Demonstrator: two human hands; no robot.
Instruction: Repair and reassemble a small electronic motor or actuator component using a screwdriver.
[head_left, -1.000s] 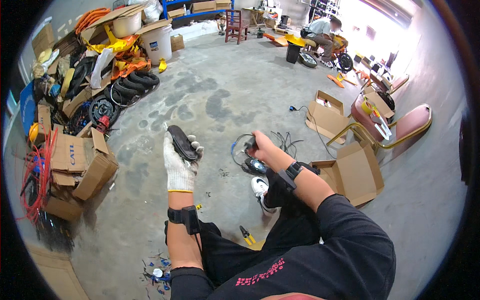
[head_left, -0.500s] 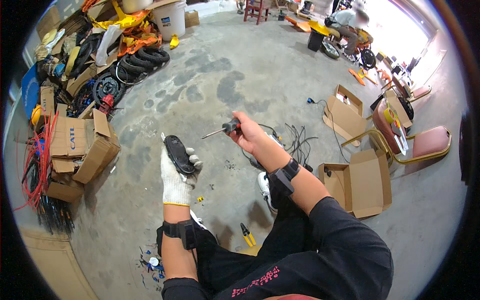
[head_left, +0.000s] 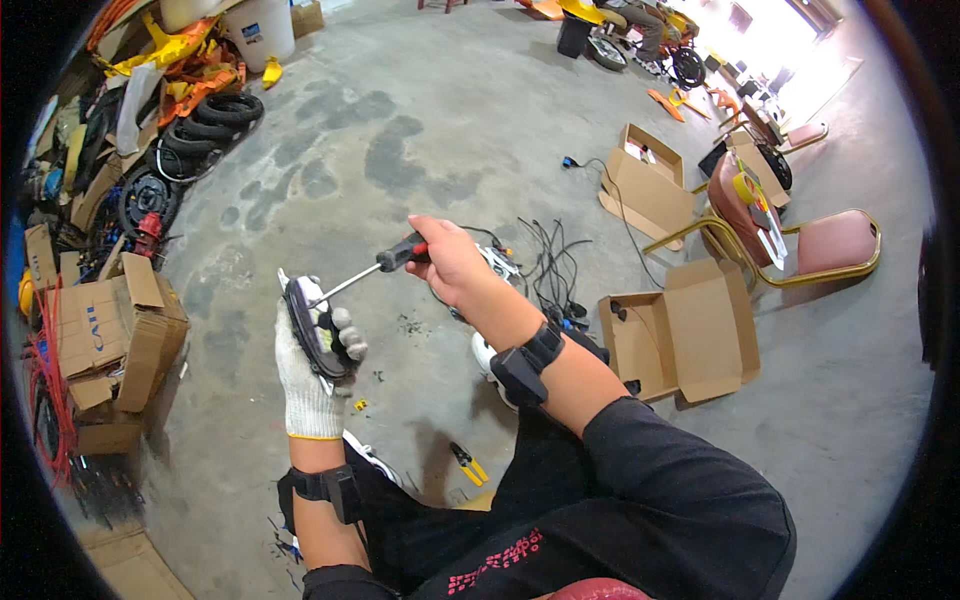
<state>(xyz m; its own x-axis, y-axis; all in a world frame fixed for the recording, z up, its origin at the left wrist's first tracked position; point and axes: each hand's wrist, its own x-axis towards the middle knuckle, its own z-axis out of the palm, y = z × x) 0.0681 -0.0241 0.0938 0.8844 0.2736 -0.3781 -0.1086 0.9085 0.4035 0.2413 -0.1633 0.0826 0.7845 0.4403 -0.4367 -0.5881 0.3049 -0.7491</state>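
Observation:
My left hand (head_left: 305, 375), in a white knit glove, grips an oblong dark housing (head_left: 325, 345) tilted on its side, with a silvery or pale face turned partly upward. My right hand (head_left: 450, 260) is closed on a screwdriver (head_left: 403, 250) with a black and red handle; its metal shaft slants down-left, and the tip is at the housing's upper part, though I cannot tell exactly what it touches. Below my right hand, a heap of black cables (head_left: 550, 275) lies on the concrete floor. Yellow-handled pliers (head_left: 468, 465) rest on the floor between my legs.
Cardboard boxes (head_left: 110, 350), tyres (head_left: 215, 115) and plastic panels are piled at the left. Open cartons (head_left: 680, 330) and padded chairs (head_left: 830, 250) stand at the right. A co-worker's legs (head_left: 645, 35) show by an orange two-wheeler at the back. A black bin (head_left: 572, 38) stands nearby.
My right hand has risen from low by the cables and swung the screwdriver leftward to the housing. My left hand has tilted the housing. The view has shifted.

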